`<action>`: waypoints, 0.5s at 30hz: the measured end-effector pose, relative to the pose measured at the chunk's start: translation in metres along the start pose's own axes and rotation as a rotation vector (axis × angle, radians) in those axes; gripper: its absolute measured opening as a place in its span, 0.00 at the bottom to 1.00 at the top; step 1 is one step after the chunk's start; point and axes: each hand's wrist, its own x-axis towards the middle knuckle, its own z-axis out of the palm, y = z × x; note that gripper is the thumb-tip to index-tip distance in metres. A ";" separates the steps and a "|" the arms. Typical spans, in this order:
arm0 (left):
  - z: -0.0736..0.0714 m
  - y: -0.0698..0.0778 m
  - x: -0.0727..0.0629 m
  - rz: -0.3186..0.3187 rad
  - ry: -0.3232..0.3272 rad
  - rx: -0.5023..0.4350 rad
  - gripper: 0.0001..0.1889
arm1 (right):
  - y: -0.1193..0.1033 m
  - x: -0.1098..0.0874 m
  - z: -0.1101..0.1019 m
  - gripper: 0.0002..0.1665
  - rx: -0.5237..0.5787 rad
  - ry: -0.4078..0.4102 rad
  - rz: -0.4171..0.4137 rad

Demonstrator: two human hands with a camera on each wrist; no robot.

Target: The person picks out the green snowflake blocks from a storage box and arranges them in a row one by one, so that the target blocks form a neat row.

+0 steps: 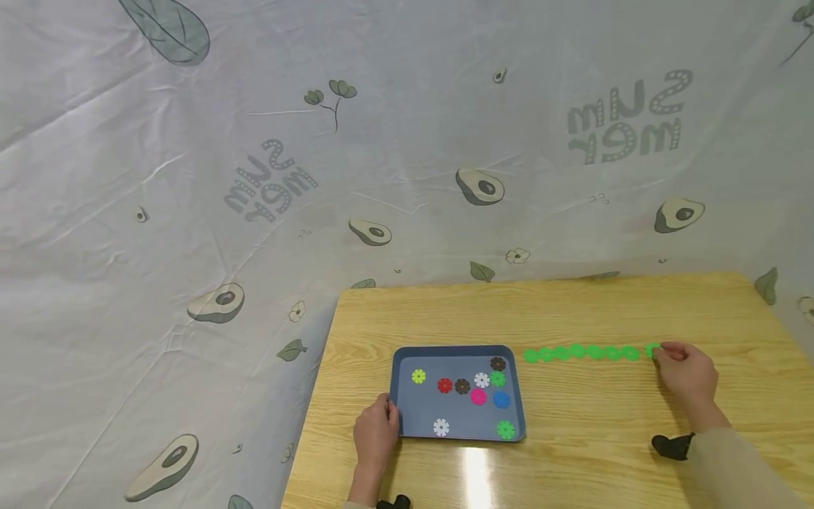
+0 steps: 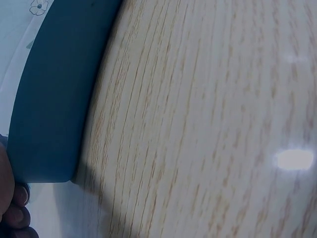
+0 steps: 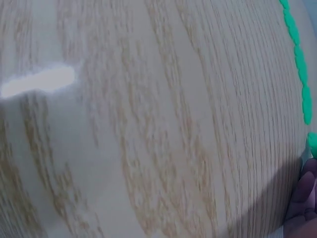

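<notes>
My left hand (image 1: 376, 431) grips the left edge of a blue-grey tray (image 1: 458, 355). In the left wrist view the tray's outer wall (image 2: 57, 94) fills the upper left, with curled fingers (image 2: 17, 215) at its near corner. My right hand (image 1: 689, 375) pinches a green notched disc (image 1: 650, 350) between thumb and fingertips, at the right end of a row of green notched discs (image 1: 594, 351). A small gap parts this disc from the row. In the right wrist view the pinched disc (image 3: 312, 143) shows at the right edge, below the row (image 3: 300, 64).
Loose notched discs lie in the tray: yellow (image 1: 418, 376), red (image 1: 444, 385), blue (image 1: 501, 400), pink (image 1: 478, 396), plus white, brown and green ones. The wooden table (image 1: 572, 466) reaches back to a printed curtain (image 1: 407, 141). Light glares off the tabletop before the tray.
</notes>
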 end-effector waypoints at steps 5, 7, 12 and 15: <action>0.000 0.000 0.000 -0.006 0.000 -0.001 0.07 | -0.003 0.002 0.002 0.27 -0.025 -0.011 -0.031; 0.000 0.000 0.000 -0.006 -0.001 -0.001 0.06 | -0.002 0.003 0.003 0.27 -0.032 -0.015 -0.049; 0.000 0.000 0.001 -0.010 -0.017 -0.007 0.06 | 0.003 0.004 0.004 0.27 -0.053 -0.034 -0.067; -0.001 0.001 0.001 -0.004 -0.013 -0.009 0.06 | 0.002 0.002 0.004 0.28 -0.051 -0.040 -0.070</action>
